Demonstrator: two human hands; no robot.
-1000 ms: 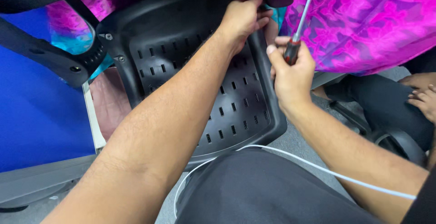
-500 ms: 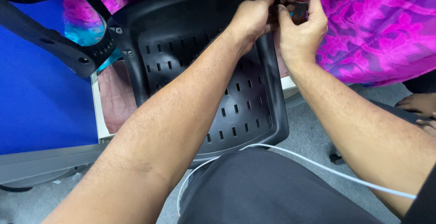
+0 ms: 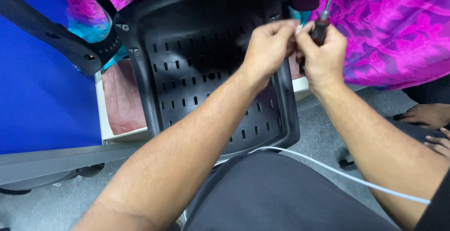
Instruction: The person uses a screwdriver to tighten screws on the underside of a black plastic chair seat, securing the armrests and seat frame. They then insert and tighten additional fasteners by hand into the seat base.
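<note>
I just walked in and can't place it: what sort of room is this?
Probably an office or workroom. A blue partition panel stands over grey carpet, and a black perforated chair part is worked on, with a screwdriver in the right hand.

To your left stands a blue partition panel [image 3: 42, 100], its grey base rail [image 3: 61, 158] running along the grey carpeted floor [image 3: 323, 142]. Beside it, a pink plastic sheet [image 3: 123, 95] lies inside a white-edged frame [image 3: 100, 104]. Across the upper right hangs a magenta and purple patterned cloth [image 3: 389, 29], with a patch of the same cloth, turning turquoise, showing at the upper left [image 3: 86, 11]. A thin white cable [image 3: 347, 175] runs over the dark fabric [image 3: 276, 198] nearest you. At the right edge, another person's hand [image 3: 424, 115] rests on the floor.
</note>
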